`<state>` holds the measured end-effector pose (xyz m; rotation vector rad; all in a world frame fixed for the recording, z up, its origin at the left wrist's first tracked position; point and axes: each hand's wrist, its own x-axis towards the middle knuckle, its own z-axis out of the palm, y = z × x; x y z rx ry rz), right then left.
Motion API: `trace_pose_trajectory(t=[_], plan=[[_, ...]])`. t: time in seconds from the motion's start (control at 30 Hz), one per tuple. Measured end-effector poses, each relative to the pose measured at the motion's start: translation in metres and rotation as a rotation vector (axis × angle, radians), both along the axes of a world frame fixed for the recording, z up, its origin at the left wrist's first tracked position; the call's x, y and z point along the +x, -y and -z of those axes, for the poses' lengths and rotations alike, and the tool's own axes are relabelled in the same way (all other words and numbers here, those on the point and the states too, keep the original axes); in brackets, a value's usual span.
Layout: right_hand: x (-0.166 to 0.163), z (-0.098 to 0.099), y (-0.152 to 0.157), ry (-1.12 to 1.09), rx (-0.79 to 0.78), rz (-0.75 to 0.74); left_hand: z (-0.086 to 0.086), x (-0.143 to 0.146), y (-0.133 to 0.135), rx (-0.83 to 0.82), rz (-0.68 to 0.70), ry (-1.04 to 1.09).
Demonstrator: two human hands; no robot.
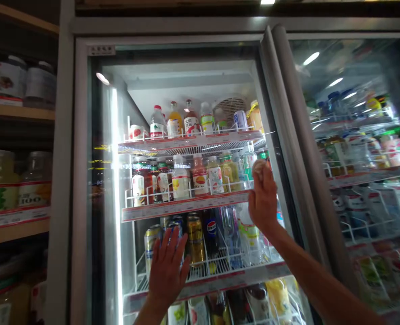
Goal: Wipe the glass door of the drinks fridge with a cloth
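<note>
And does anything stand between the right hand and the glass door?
Only the pale, cloth-like wad that the right hand holds up to the glass door; nothing else visible stands in the way.

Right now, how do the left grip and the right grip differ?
The left grip is empty, fingers spread; the right grip holds a pale, cloth-like wad. The left grip is lower in the picture, the right grip higher. Both are in front of the glass door.
</note>
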<state>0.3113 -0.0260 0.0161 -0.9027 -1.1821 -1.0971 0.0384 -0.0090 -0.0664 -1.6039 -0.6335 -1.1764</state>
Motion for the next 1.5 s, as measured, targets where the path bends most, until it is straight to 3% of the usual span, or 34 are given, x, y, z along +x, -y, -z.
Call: trace_pose_trajectory(t=[0.13, 0.2, 0.33, 0.5, 0.57, 0.7, 0.87, 0.93, 1.07, 1.2, 1.3, 1.37, 1.5], plan=[[-0.013, 0.03, 0.002, 0.342, -0.138, 0.044, -0.001, -0.001, 0.001, 0.014, 0.013, -0.002], [-0.009, 0.033, 0.001, 0.298, -0.136, 0.095, -0.001, -0.001, 0.001, 0.015, 0.018, -0.005], [0.0, 0.014, 0.003, -0.024, -0.025, 0.115, -0.001, -0.002, 0.001, 0.007, 0.022, -0.008], [-0.007, 0.037, 0.006, 0.407, -0.15, 0.109, 0.001, 0.0, -0.001, -0.004, 0.091, 0.032], [-0.002, 0.039, 0.004, 0.345, -0.127, 0.122, 0.002, 0.001, 0.0, -0.013, 0.116, 0.049], [0.006, 0.02, 0.001, 0.025, -0.01, 0.086, -0.001, 0.001, 0.007, -0.041, 0.095, 0.036], [-0.003, 0.043, 0.005, 0.426, -0.2, 0.071, -0.013, 0.005, 0.008, -0.027, 0.085, 0.208], [0.0, 0.046, 0.006, 0.352, -0.183, 0.098, -0.016, 0.006, 0.003, -0.034, 0.034, 0.196], [-0.001, 0.031, 0.004, 0.043, -0.043, 0.092, -0.015, 0.006, -0.005, -0.012, 0.009, 0.187], [-0.015, 0.037, 0.006, 0.359, -0.175, 0.082, -0.013, 0.004, -0.006, 0.006, -0.005, 0.179], [-0.01, 0.036, 0.004, 0.246, -0.12, 0.128, -0.013, 0.002, -0.006, 0.019, -0.006, 0.165], [0.0, 0.022, 0.001, 0.108, -0.042, 0.137, -0.013, 0.001, -0.006, 0.025, -0.009, 0.158], [0.016, -0.02, -0.004, 0.058, 0.095, 0.059, -0.014, 0.001, -0.005, 0.02, -0.021, 0.157]])
